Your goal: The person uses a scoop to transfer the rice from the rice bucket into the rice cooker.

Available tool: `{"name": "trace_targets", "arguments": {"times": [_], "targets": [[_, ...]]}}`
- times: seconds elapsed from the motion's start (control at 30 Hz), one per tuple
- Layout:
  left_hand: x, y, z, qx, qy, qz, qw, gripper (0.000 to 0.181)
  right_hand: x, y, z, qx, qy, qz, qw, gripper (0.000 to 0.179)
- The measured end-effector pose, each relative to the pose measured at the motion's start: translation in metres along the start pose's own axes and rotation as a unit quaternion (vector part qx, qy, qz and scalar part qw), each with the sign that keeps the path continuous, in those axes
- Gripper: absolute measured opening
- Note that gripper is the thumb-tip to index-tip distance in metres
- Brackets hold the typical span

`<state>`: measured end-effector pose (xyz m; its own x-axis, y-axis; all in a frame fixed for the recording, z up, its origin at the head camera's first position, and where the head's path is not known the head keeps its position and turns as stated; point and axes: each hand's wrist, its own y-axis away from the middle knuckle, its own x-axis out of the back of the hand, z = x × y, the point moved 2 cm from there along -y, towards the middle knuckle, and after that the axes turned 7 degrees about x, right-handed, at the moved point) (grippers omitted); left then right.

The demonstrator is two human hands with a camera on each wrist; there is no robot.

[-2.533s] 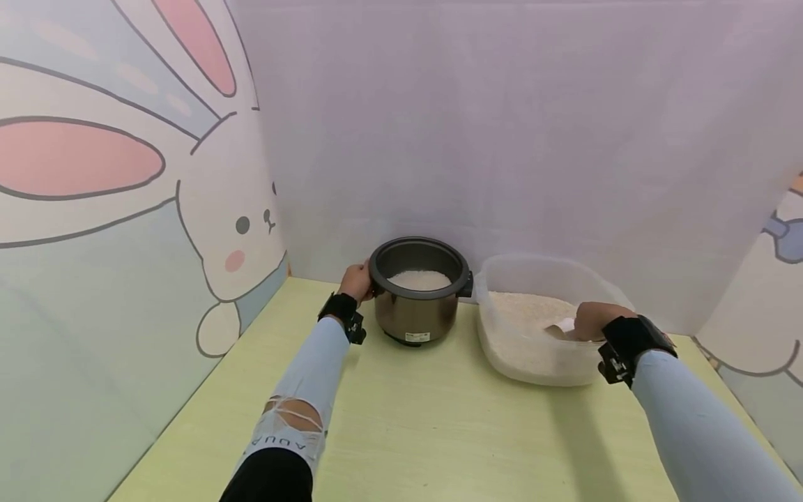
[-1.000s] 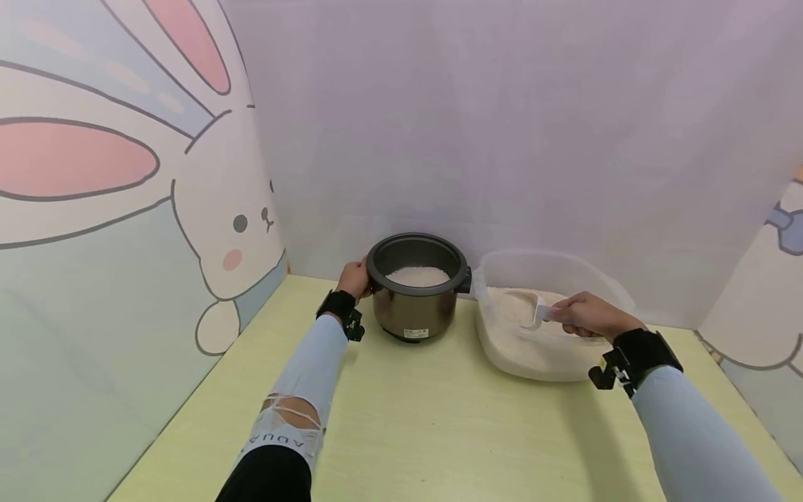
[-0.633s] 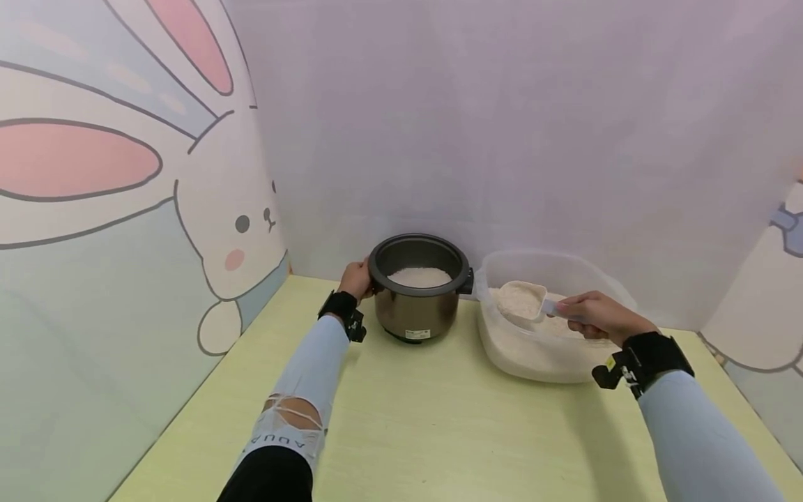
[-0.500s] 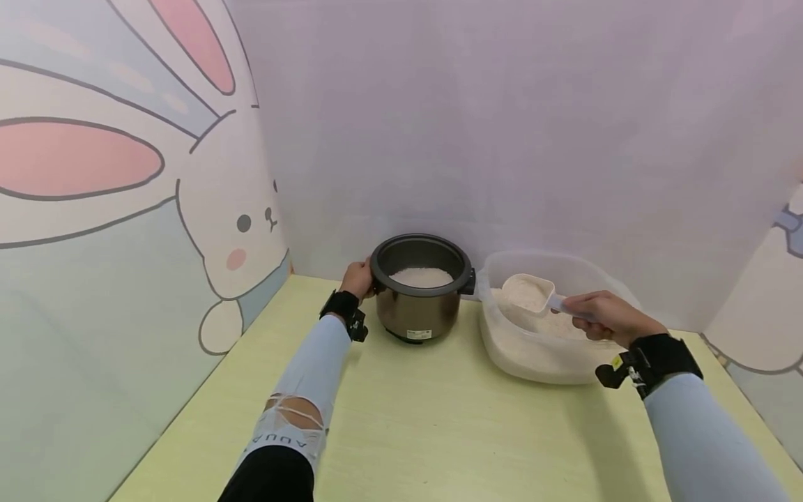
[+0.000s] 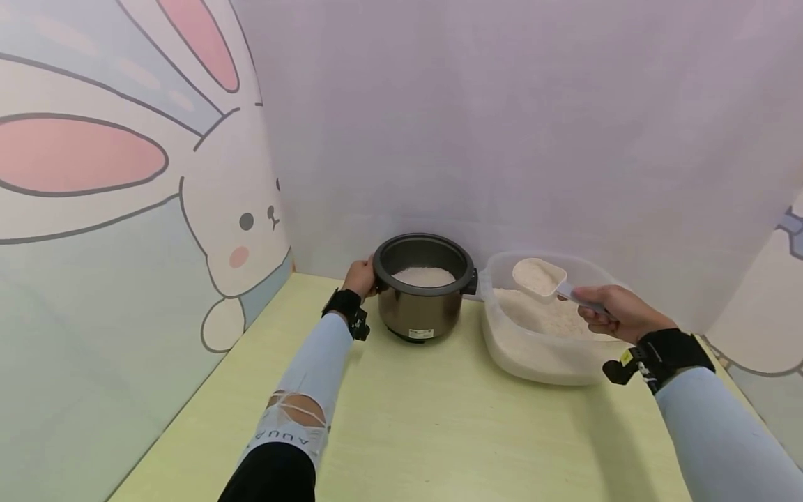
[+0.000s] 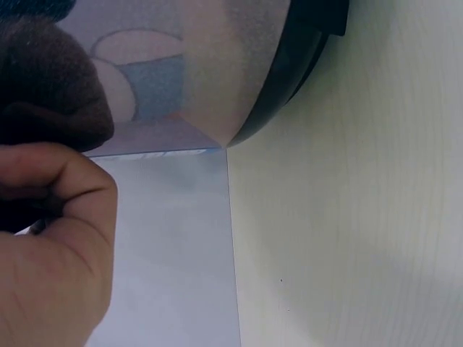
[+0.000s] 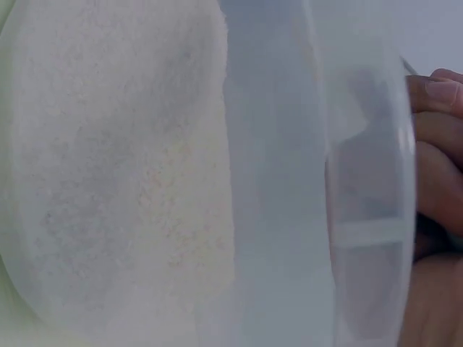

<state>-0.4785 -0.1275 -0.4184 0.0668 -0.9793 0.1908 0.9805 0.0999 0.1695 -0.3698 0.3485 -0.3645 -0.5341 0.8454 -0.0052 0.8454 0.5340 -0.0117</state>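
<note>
Nearest me, my pale blue cloth sleeves (image 5: pixel 721 425) reach in over the pale yellow-green tabletop (image 5: pixel 470 432), w/ a black strap at each wrist. My right hand (image 5: pixel 621 312) is clamped round the handle of a white plastic measuring scoop (image 5: pixel 562 288). Big change: a sec ago its cup was down in the rice; now it's up, full of pale grains, held above the opening of the tub. That tub (image 5: pixel 533 361), a rounded, translucent white plastic one on my right, has plenty of loose pale rice (image 5: pixel 558 317) left (right wrist cam is mostly tub wall & rice, w/ my fingers at the edge; can't make out the scoop there).

What it means, imo: this dip is done & the load is free to carry, but a cup this full could spill if tipped.

My left hand (image 5: pixel 360 277) hasn't moved: fingers curled tight at the left side of the bronze-brown metal rice cooker (image 5: pixel 419 312) w/ a dark grey rim. The cooker stands lidless and upright just beside the tub, also unchanged, w/ white rice (image 5: pixel 424 277) inside. So it's prob. well steadied.

Farthest back: a plain lilac-white sheet (image 5: pixel 502 125), w/ a cartoon rabbit print (image 5: pixel 219 244) to its left.
</note>
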Motion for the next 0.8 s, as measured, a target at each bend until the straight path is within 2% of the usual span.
{"name": "trace_targets", "arguments": {"times": [0.2, 0.53, 0.67, 0.8], "targets": [[0.001, 0.005, 0.001, -0.006, 0.001, -0.002, 1.0000, 0.045, -0.010, -0.009, -0.014, 0.005, -0.048, 0.002, 0.9988, 0.031], [-0.002, 0.011, 0.004, -0.009, 0.011, -0.014, 0.9998, 0.044, -0.053, -0.032, -0.058, -0.011, -0.106, 0.063, 0.9923, 0.029], [-0.001, 0.003, 0.001, 0.000, 0.004, -0.013, 0.9999, 0.044, -0.075, -0.045, -0.071, -0.022, -0.132, 0.096, 0.9863, 0.029], [0.000, -0.002, -0.002, 0.004, 0.004, -0.008, 1.0000, 0.045, -0.092, -0.060, -0.078, -0.012, -0.157, 0.120, 0.9802, 0.024]]}}
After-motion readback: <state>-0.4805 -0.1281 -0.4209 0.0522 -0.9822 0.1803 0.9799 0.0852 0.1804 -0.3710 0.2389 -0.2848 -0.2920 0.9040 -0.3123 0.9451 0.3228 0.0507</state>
